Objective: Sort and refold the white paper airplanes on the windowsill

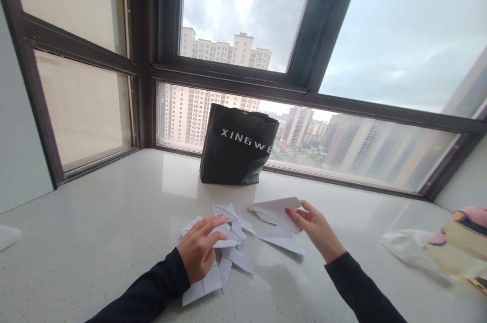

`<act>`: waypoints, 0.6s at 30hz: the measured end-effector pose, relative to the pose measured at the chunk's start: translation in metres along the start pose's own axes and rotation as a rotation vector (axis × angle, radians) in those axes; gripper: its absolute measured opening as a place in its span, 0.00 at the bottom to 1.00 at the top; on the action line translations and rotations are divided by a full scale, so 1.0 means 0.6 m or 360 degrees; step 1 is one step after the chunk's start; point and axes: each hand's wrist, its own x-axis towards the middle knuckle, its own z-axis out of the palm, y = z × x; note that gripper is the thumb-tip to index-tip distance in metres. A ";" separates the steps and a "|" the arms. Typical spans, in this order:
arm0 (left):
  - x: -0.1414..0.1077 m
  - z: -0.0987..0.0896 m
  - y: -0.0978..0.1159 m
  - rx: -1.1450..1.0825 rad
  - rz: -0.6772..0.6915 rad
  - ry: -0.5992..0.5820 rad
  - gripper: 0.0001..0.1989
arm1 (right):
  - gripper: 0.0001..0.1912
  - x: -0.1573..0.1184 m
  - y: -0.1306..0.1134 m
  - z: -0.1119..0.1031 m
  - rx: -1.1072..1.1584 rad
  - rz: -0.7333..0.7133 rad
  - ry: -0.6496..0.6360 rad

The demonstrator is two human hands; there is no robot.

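Observation:
My right hand (309,219) pinches the back end of a white paper plane (276,207) between thumb and fingers, its pointed tip facing left. Just beneath it, another folded white paper (283,245) lies on the white counter. My left hand (201,244) is over a loose heap of folded white papers (234,231), fingers stretched out and apart. Whether its fingertips touch the top pieces I cannot tell. Part of the heap is hidden under this hand.
A black bag (238,153) with white lettering stands upright behind the papers, near the window. At the right edge are a crumpled white plastic bag (413,252) and a blurred yellow and pink item (462,247). A white object (8,237) lies at the left edge.

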 end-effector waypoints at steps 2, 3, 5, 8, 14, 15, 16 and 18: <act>0.000 0.001 0.001 -0.0037 -0.0024 -0.0011 0.21 | 0.24 -0.013 0.033 -0.011 0.0001 -0.0024 -0.0013; 0.000 0.001 0.001 -0.0041 -0.0033 -0.0020 0.21 | 0.26 -0.019 0.048 -0.014 -0.0009 -0.0036 -0.0022; -0.001 0.000 0.000 -0.0032 -0.0055 -0.0048 0.21 | 0.30 -0.026 0.076 -0.019 -0.0061 -0.0049 -0.0041; -0.004 0.000 -0.002 -0.0015 -0.0092 -0.0095 0.21 | 0.36 -0.028 0.106 -0.021 -0.0206 -0.0013 -0.0103; -0.008 0.003 -0.008 -0.0075 -0.0139 -0.0123 0.19 | 0.34 -0.029 0.126 -0.026 -0.0409 -0.0013 -0.0126; -0.009 0.003 -0.009 -0.0071 -0.0141 -0.0125 0.19 | 0.34 -0.030 0.126 -0.028 -0.0402 -0.0026 -0.0140; -0.009 0.004 -0.009 -0.0065 -0.0144 -0.0126 0.19 | 0.33 -0.030 0.126 -0.030 -0.0392 -0.0037 -0.0155; -0.009 0.005 -0.010 -0.0055 -0.0153 -0.0128 0.19 | 0.33 -0.031 0.126 -0.033 -0.0390 -0.0053 -0.0174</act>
